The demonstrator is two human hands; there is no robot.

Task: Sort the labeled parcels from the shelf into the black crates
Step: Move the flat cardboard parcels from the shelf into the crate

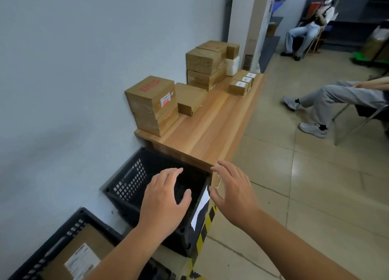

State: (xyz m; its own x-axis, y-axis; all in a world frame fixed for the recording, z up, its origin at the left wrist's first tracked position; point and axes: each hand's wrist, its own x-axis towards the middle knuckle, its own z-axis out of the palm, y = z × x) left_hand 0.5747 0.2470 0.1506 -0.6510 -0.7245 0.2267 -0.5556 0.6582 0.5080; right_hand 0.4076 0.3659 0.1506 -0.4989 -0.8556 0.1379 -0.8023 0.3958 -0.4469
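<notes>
**Labeled parcels** (pixel 151 90) of brown cardboard stand on the wooden shelf (pixel 210 130) at the centre of the frame, ranged along the grey wall.

- **Parcels on the shelf.** The nearest stack (pixel 156 119) is two taped cartons, with red print on top and a white label with red bars on the front face. A plain carton (pixel 189 98) stands against its right side. Farther back are a taller stack (pixel 205 64) and, near the shelf's front edge, three small boxes (pixel 242 82) with white labels uppermost.
- **Handling.** The cartons appear stiff and square-edged, and probably light to moderate in weight. The glossy tape may be slippery, so the bare cardboard of two opposite side faces is the likely place to take hold. The large cartons would want both hands; the small boxes, one.
- **Crates.** Below the shelf's near end a black crate (pixel 130 180) with perforated walls sits on the floor, its interior too dark to read. A white label (pixel 201 208) is on its right wall. A second crate (pixel 71 227), at lower left, holds a labeled carton (pixel 84 248).
- **Hands.** The left hand (pixel 166 201) hovers over the first crate and the right hand (pixel 233 193) beside the shelf corner. Both have fingers spread and hold nothing.
- **Surroundings.** Yellow-black tape (pixel 207 220) marks the floor beside the crate. A seated person (pixel 336 98) is at the right edge and another person (pixel 309 27) at upper right.
</notes>
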